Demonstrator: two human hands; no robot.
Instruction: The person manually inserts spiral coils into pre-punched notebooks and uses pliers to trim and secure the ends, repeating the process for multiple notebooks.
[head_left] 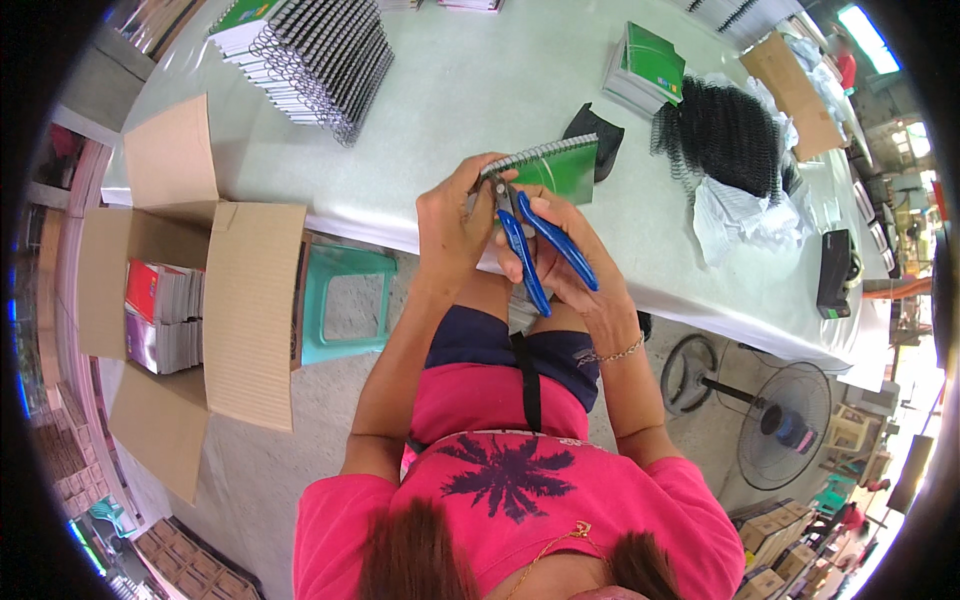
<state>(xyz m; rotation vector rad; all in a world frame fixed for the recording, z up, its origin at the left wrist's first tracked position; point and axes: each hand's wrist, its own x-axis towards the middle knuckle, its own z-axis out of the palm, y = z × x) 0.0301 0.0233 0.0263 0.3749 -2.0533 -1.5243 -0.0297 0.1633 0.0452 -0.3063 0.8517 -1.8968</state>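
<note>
A green-covered spiral notebook (565, 172) lies at the table's near edge, its wire coil along the far side. My left hand (452, 215) is closed round the coil's left end. Blue-handled pliers (553, 240) sit in my right hand (580, 250), the handles spread a little apart. Their dark jaws are up against the left end of the coil, beside my left fingers. Whether the jaws bite on the wire is too small to tell. Just beyond the notebook lies a black curved piece (598, 135).
A tall stack of coil-bound notebooks (320, 60) stands far left, green books (648, 65) far right beside a heap of black coils (725, 135). A black tape dispenser (836, 272) sits at right. An open carton (255, 310), a teal stool (350, 300) and a fan (782, 425) flank me.
</note>
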